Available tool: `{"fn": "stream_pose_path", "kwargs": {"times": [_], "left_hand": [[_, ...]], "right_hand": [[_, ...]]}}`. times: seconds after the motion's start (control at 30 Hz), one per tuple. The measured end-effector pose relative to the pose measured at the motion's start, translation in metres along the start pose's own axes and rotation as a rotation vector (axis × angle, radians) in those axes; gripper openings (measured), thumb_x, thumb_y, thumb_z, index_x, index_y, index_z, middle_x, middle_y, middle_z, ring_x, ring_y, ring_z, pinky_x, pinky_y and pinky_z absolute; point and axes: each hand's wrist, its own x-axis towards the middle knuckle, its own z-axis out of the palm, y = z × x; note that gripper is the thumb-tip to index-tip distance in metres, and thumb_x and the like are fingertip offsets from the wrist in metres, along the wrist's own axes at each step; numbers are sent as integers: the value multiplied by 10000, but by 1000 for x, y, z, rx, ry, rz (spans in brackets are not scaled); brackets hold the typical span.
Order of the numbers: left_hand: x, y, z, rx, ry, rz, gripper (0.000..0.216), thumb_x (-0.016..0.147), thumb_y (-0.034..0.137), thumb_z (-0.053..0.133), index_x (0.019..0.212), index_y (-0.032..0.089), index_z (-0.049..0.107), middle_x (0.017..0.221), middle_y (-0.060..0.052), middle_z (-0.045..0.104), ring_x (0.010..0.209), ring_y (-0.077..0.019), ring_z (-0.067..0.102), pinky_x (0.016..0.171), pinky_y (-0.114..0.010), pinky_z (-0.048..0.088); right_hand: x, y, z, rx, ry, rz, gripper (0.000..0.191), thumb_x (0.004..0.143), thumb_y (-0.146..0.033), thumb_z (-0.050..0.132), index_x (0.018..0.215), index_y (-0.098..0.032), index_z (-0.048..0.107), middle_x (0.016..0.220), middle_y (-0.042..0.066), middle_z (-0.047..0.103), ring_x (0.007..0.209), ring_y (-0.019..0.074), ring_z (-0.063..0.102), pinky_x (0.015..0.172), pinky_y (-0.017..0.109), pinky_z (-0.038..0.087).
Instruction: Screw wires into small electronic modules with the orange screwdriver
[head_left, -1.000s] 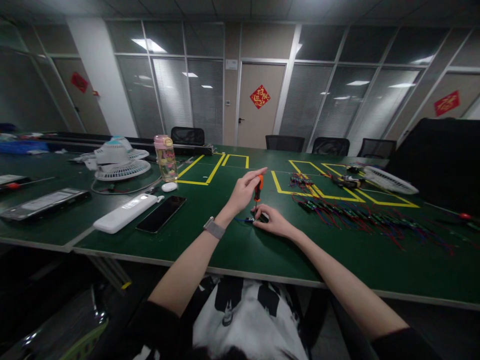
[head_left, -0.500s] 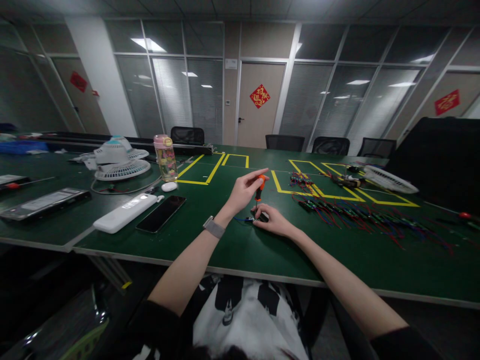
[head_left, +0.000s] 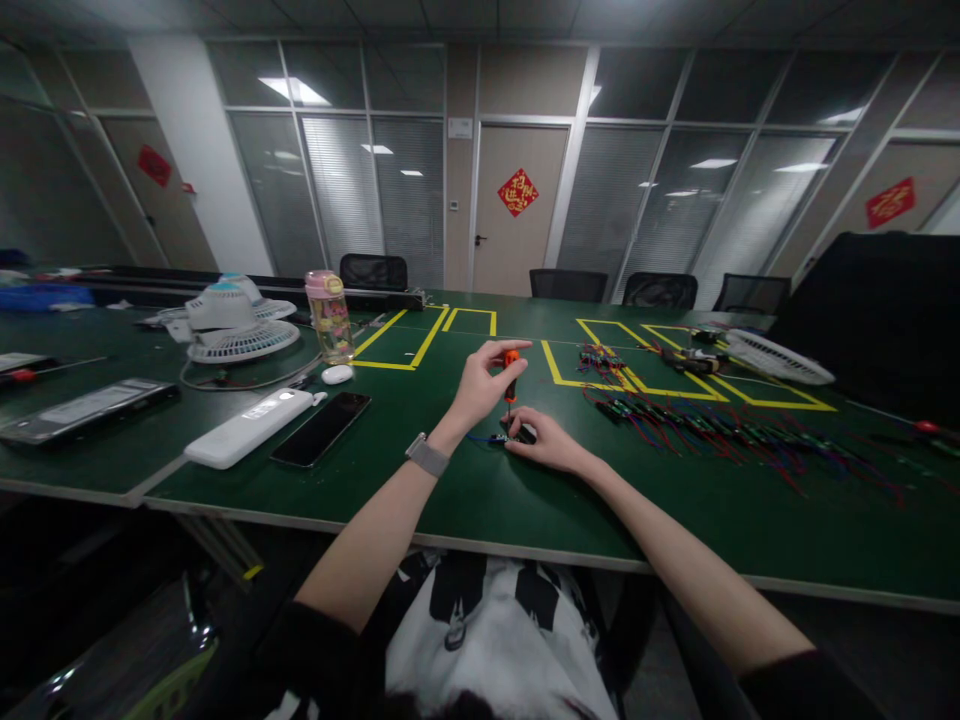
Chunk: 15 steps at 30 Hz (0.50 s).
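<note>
Left hand (head_left: 480, 385) is raised just above the green table (head_left: 465, 490), thumb and fingers closed around the orange handle of a small screwdriver (head_left: 511, 368). The tool stands nearly upright, with its tip pointing down at a small wired board (head_left: 501, 438). Whether the tip is touching the board cannot be told at this size. Right hand (head_left: 546, 442) rests on the table just right of the tool, its fingertips drawn together on the board and pinning it to the surface. The board lies near the middle of the table's near half, between the two hands, and a blue lead trails off its left side. There is a grey wristband (head_left: 427, 457) on the left wrist. Left of the hands, well apart from them, a black phone (head_left: 321, 428) lies face up beside a long white device (head_left: 249, 427). Beyond those are a white mouse (head_left: 337, 374), a pink-capped bottle (head_left: 328, 317) standing upright, and a white desk fan (head_left: 240, 325) lying on its back. To the right, a spread of wired boards (head_left: 712, 428) with red and blue leads runs across the yellow tape outlines (head_left: 600, 385). A second fan (head_left: 780, 358) lies at the far right. Behind the table are black chairs (head_left: 568, 285) and a door with a red diamond decoration (head_left: 517, 192).
</note>
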Motion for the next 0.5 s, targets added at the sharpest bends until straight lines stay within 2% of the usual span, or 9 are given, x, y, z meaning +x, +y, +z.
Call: {"fn": "stream_pose_path", "kwargs": {"times": [0.1,0.23,0.37,0.5], "left_hand": [[1,0,-1,63,34,22,222,811,246,594,998,186,697,1104,-80,605,1026,-174,580,907,-292,460],[2,7,-2,-7,-53,-13,336,884,157,419,1133,180,644,1168,-73,630,1130,-157,550,1005,-303,396],[0,11,0,-61,-73,-50,326,876,210,479,1166,159,619,1035,-74,690,983,-164,617,894,-300,463],[-1,6,-1,46,40,-31,217,798,274,622,978,178,695,986,-66,647,863,-156,612,790,-277,484]], "right_hand": [[0,0,0,-8,1,0,136,744,-282,659,755,-193,557,1064,77,622,1050,230,581,990,449,375],[0,0,0,-4,-5,-1,131,746,-280,657,765,-193,561,1077,78,617,1079,233,573,992,445,375],[0,0,0,-4,1,0,129,738,-276,661,756,-189,567,1069,81,623,1066,235,577,987,450,378],[0,0,0,5,2,2,127,735,-276,660,753,-188,570,1066,82,625,1054,234,580,990,454,375]]}}
